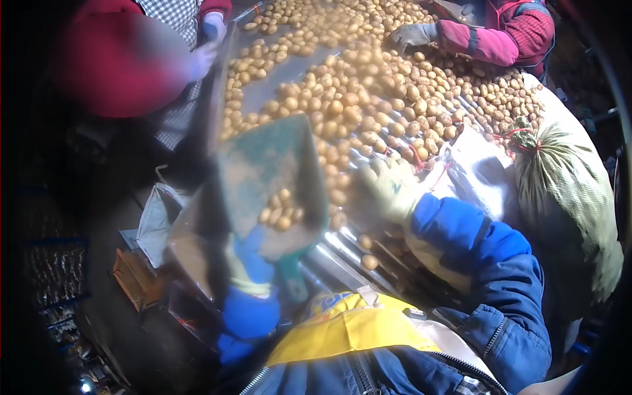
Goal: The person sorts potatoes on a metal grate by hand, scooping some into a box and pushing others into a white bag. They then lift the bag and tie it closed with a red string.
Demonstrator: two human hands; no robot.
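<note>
My left hand (252, 255), in a blue glove with a yellowish cuff, grips the rear left part of a green scoop (306, 191). Several small potatoes (282, 212) lie inside the scoop near its back, and its short handle points down toward my body. My right hand (393, 189), in a pale yellow glove, rests over the rollers at the edge of the potato pile (336, 108). Its fingers look stretched out and apart, slightly blurred, with no potato visibly held.
A metal roller table (339, 260) carries the potatoes. White sacking (471, 164) and a full tied sack (566, 197) stand at right. Across the table a person's gloved hand (415, 34) touches potatoes. Another person (125, 62) stands at left, beyond an orange-brown box (133, 280).
</note>
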